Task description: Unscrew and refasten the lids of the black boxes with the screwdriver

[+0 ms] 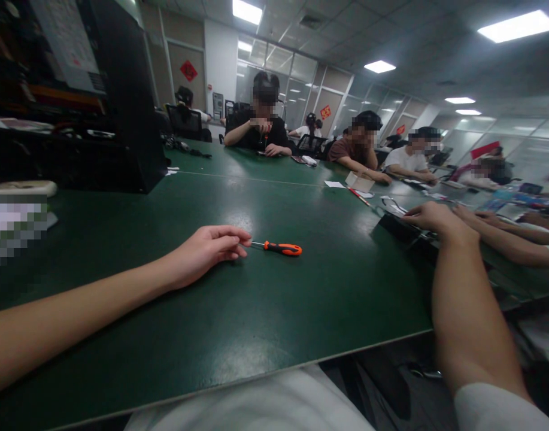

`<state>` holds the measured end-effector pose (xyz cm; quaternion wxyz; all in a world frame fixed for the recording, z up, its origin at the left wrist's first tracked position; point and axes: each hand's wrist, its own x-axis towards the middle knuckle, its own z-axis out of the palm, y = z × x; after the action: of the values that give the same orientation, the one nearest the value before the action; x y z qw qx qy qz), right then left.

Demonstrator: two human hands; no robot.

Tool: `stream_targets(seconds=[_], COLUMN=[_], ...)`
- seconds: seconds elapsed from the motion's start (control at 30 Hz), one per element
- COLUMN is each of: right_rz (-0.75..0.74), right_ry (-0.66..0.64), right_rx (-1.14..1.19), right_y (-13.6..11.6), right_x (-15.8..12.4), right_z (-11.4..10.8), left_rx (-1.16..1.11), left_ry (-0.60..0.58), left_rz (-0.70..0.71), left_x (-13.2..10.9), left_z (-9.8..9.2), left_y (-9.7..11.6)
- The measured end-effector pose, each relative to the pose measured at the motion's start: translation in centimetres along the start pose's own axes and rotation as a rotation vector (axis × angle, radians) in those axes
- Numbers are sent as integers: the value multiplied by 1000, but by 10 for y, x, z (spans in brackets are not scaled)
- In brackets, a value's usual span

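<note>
Beyond orange screwdriver (pixel 281 248), small white box (pixel 359 181)

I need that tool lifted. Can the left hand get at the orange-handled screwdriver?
Probably yes. The left hand has its fingertips at the tip of the metal shaft of the screwdriver. Nothing lies between them on the green table, and the handle points away from the hand.

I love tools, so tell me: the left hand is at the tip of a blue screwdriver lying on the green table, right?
No, the head view shows its handle is orange, not blue. The left hand is at the tip of the screwdriver lying on the green table.
</note>
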<state>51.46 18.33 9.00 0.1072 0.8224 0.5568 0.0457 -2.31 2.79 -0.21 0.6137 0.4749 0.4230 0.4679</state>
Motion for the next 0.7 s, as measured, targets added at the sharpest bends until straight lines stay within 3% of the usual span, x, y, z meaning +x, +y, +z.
stream_targets(seconds=[0.4,0.7], right_rz=[-1,-25], right_ry=[-47,37], right_rx=[1,15], right_y=[1,4], right_x=[4,18], right_z=[4,18], left_rx=[16,7], left_ry=[-32,-28], left_rz=[10,14], left_x=[2,1], left_z=[-3,-2], left_y=[-2,-2])
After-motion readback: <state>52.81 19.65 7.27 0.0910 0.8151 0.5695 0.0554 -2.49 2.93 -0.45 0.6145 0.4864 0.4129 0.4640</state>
